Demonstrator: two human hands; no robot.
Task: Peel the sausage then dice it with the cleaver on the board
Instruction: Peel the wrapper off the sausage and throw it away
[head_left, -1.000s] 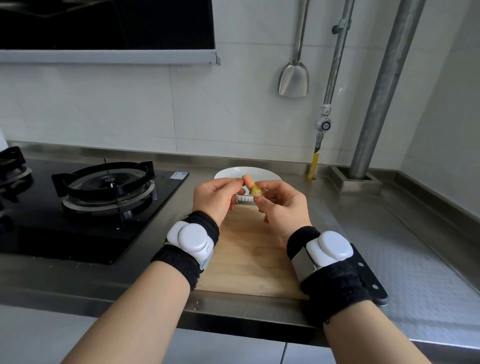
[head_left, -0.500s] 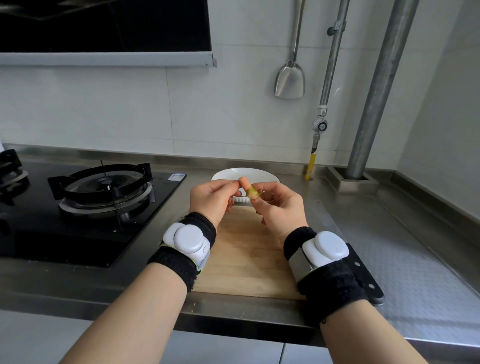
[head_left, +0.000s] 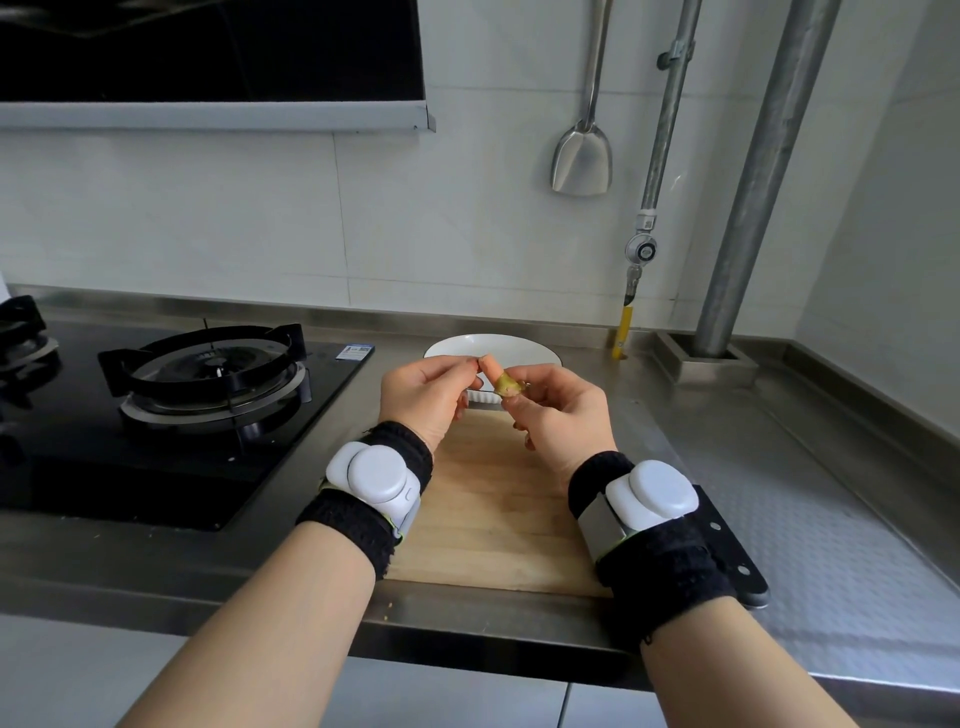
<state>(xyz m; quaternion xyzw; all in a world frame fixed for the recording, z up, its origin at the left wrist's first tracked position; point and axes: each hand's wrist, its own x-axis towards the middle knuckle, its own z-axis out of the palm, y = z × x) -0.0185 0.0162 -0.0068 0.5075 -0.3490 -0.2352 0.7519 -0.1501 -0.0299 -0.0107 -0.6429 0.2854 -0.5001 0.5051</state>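
Sausage (head_left: 506, 384) up over the board (head_left: 493, 514), pinched in the right hand (head_left: 558, 415); left hand (head_left: 423, 395) nips what looks like its skin, so scraps land there. Cleaver (head_left: 727, 556) waits alongside.

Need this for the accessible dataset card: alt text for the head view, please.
Two bare hands hold a small yellowish sausage piece above a wooden cutting board, the left hand pinching at its tip, the right hand gripping it. A white bowl sits behind, a cleaver under the right wrist, a gas stove left.
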